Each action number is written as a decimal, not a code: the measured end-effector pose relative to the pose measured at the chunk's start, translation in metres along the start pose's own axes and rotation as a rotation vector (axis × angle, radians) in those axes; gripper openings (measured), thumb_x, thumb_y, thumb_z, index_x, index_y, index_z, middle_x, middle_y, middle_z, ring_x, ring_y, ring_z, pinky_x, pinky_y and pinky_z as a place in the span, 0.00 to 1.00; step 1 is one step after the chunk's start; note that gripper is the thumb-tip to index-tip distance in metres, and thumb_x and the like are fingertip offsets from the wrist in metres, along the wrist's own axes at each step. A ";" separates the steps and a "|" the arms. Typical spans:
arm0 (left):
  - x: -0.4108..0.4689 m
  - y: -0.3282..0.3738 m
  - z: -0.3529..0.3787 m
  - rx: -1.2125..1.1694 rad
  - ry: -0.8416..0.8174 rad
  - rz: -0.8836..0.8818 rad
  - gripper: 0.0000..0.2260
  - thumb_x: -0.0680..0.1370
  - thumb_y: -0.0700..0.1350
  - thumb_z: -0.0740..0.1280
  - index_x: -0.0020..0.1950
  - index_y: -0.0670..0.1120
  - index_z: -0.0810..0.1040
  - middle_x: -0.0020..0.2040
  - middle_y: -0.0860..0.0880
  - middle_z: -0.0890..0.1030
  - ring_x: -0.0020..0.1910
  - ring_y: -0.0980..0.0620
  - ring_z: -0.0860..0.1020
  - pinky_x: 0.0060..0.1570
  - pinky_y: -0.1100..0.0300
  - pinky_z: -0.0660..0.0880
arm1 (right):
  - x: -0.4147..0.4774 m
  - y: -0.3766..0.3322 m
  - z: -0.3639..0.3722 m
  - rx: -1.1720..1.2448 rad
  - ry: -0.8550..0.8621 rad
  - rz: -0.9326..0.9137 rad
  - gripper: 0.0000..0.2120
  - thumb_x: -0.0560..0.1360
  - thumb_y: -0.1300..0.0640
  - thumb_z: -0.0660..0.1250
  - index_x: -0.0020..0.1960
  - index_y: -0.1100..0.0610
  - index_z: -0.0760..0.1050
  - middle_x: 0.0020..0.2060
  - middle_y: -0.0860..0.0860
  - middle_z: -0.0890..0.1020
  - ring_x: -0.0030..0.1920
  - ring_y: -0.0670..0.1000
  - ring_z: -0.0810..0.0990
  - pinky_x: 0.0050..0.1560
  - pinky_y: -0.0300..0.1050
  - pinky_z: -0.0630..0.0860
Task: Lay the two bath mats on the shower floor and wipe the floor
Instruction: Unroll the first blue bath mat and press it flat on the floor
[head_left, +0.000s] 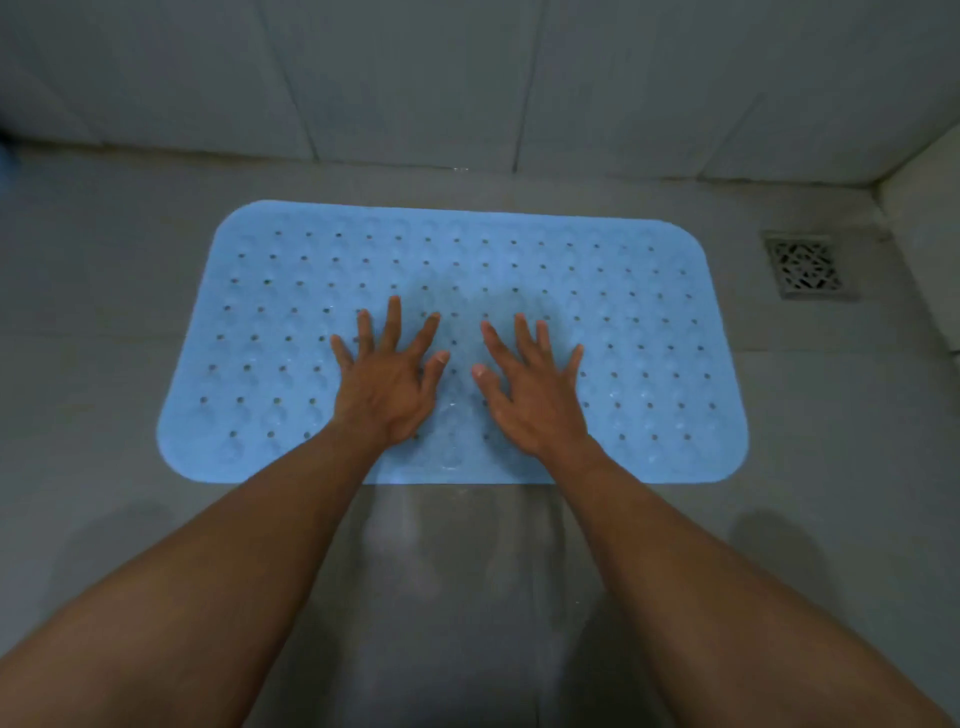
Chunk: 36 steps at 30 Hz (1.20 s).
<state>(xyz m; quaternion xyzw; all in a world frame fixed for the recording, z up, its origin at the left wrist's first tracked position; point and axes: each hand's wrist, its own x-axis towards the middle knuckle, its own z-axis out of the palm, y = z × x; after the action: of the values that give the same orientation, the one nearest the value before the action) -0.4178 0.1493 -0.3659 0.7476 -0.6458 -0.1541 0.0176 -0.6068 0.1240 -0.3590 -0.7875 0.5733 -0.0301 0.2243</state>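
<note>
Hands, left (387, 387) / right (532, 392), flat on blue mat (639, 322) | drain (808, 267) at right

The mat (597, 291) looked like soft, bumpy rubber with holes; the floor (104, 322) was matt tile, the drain grate (808, 267) metal.

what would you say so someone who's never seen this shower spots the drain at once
Find the blue bath mat on the grey shower floor. Just past its far right corner, near the right wall, the drain sits in the floor, apart from the mat. It is the only metal piece: a square grate with a lattice pattern.
</note>
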 end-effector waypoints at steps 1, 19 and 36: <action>0.002 0.018 0.005 -0.005 0.003 0.028 0.26 0.82 0.63 0.46 0.80 0.62 0.49 0.82 0.47 0.44 0.80 0.39 0.44 0.73 0.32 0.43 | -0.003 0.019 -0.007 -0.021 0.010 0.024 0.28 0.82 0.37 0.49 0.80 0.40 0.49 0.81 0.50 0.47 0.80 0.52 0.40 0.74 0.69 0.35; 0.024 0.132 0.062 0.149 0.016 0.018 0.31 0.75 0.75 0.41 0.77 0.70 0.41 0.82 0.49 0.41 0.77 0.31 0.40 0.66 0.22 0.42 | -0.016 0.158 -0.022 -0.241 -0.006 0.102 0.25 0.82 0.36 0.39 0.78 0.33 0.38 0.81 0.48 0.43 0.80 0.56 0.40 0.69 0.78 0.41; 0.023 0.137 0.057 0.178 0.007 0.010 0.33 0.75 0.75 0.42 0.78 0.68 0.44 0.82 0.48 0.43 0.78 0.32 0.42 0.67 0.23 0.43 | -0.019 0.160 -0.020 -0.253 0.051 0.074 0.25 0.83 0.42 0.42 0.80 0.37 0.48 0.81 0.51 0.52 0.80 0.56 0.47 0.70 0.77 0.44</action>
<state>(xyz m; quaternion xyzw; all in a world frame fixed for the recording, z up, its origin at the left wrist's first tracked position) -0.5607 0.1138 -0.3944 0.7435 -0.6606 -0.0931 -0.0459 -0.7617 0.0961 -0.3990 -0.7869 0.6064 0.0308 0.1096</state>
